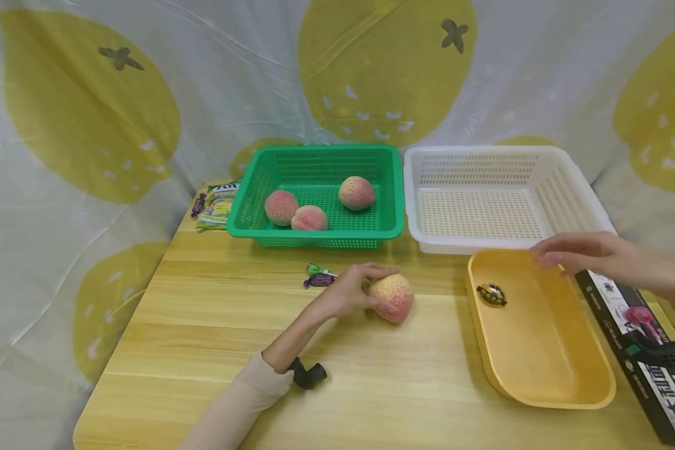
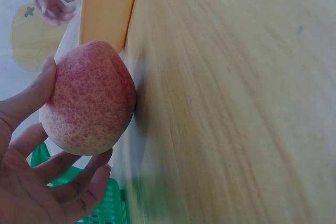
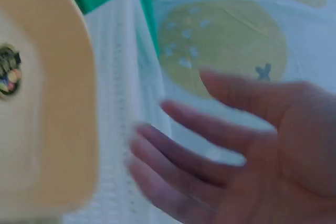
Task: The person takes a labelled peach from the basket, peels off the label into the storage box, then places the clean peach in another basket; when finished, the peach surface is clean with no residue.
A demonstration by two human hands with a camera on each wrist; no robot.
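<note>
My left hand [image 1: 345, 292] holds a pink and yellow peach [image 1: 395, 299] between thumb and fingers, low over the middle of the wooden table. The left wrist view shows the thumb on one side of the peach [image 2: 89, 98] and fingertips on the other. Over the far right rim of an orange plastic basin [image 1: 540, 350], my right hand [image 1: 607, 253] hovers with loosely spread fingers. Nothing is in it in the right wrist view, where the hand [image 3: 252, 150] looks blurred. A round dark sticker [image 1: 492, 294] sits inside the basin.
A green basket [image 1: 315, 235] with three peaches stands at the back, beside a white basket [image 1: 472, 245]. Wrapped candies [image 1: 319, 280] lie near my left hand. Snack packets [image 1: 216, 207] are left of the green basket. A long black-and-white box [image 1: 635, 350] lies along the right side.
</note>
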